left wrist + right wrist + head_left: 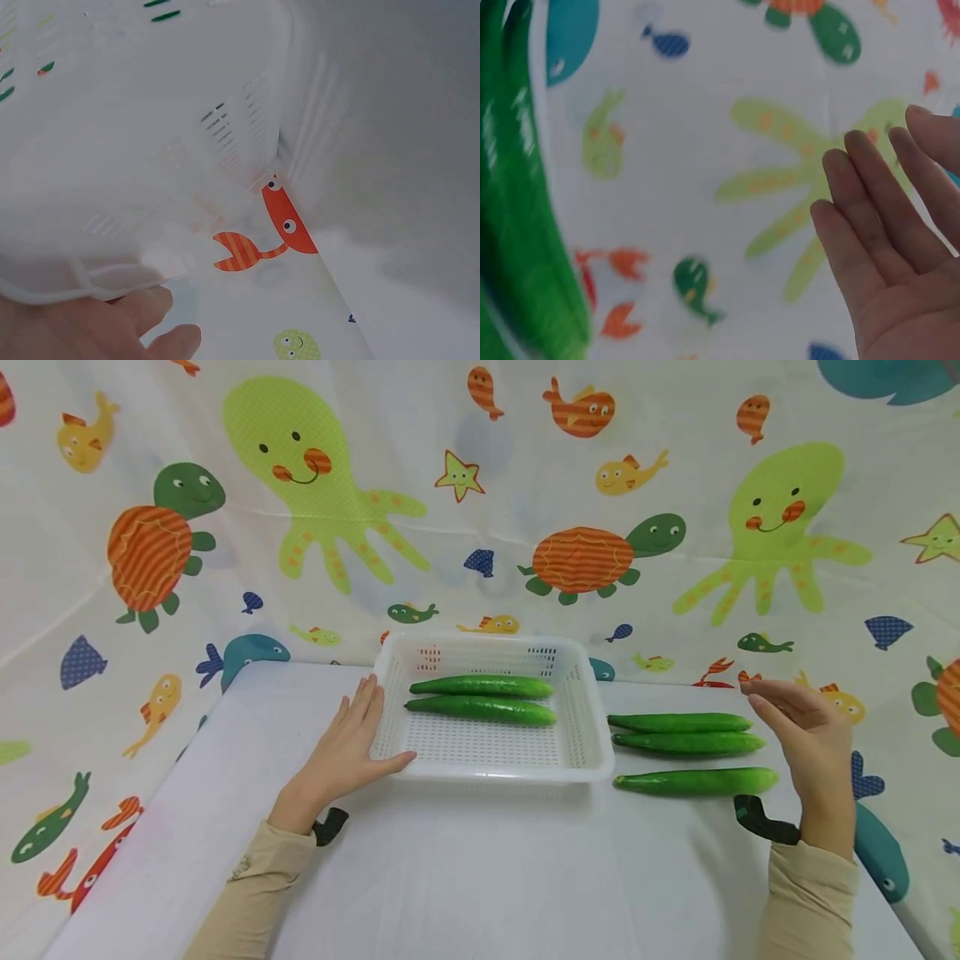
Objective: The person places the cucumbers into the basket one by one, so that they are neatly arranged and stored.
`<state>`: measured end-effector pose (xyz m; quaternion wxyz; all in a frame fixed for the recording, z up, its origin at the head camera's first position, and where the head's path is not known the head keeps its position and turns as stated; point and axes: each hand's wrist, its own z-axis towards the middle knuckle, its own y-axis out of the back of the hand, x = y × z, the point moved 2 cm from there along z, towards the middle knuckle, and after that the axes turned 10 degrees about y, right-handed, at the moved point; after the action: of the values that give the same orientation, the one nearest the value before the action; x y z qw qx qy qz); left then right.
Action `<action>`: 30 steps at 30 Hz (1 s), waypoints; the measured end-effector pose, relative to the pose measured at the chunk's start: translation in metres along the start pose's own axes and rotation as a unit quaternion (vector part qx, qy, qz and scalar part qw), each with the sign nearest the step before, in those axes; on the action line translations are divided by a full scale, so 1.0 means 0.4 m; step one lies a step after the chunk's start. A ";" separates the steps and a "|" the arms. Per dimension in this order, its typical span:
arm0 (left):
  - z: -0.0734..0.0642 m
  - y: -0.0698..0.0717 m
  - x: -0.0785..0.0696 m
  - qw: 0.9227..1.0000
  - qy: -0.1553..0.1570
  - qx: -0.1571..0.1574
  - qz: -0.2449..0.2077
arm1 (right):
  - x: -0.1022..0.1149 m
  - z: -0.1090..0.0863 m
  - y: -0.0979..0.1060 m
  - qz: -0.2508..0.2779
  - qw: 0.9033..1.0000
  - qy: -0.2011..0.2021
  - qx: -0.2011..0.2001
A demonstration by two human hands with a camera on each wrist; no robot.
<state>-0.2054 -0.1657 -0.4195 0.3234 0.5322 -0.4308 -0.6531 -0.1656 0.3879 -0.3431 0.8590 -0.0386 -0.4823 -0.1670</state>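
Observation:
A white plastic basket (495, 772) with slotted walls stands at the back of the table, two green cucumbers (482, 710) lying side by side in it. My left hand (348, 739) rests on the basket's left rim, fingers straight and thumb over the front corner. In the left wrist view, its fingers (146, 307) show beside the basket's wall. To the right of the basket lie three more cucumbers (697, 782) on the table, two of them close together. Above their right ends hovers my right hand (806, 735), holding nothing, its fingers loosely bent.
The white table (510, 877) ends at the back against a curtain (450, 568) printed with octopuses, turtles and fish. Dark straps (765, 822) circle both wrists, over beige sleeves.

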 end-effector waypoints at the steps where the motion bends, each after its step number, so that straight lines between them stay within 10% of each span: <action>1: 0.000 0.000 0.000 1.000 0.000 0.000 0.000 | -0.015 -0.005 0.017 -0.005 1.000 -0.010 -0.010; 10: 0.003 -0.005 0.004 1.000 -0.001 0.003 -0.004 | -0.182 -0.075 0.150 -0.050 0.988 -0.136 -0.049; 20: 0.001 -0.009 0.002 1.000 -0.001 0.000 -0.002 | -0.298 -0.157 0.203 -0.160 0.962 -0.206 0.084; 30: 0.001 -0.006 0.006 1.000 0.003 0.002 0.002 | -0.339 -0.171 0.215 -0.120 0.949 -0.227 0.183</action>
<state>-0.2060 -0.1666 -0.4225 0.3252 0.5342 -0.4318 -0.6499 -0.1466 0.4870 -0.4854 0.6928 0.1408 -0.6879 -0.1642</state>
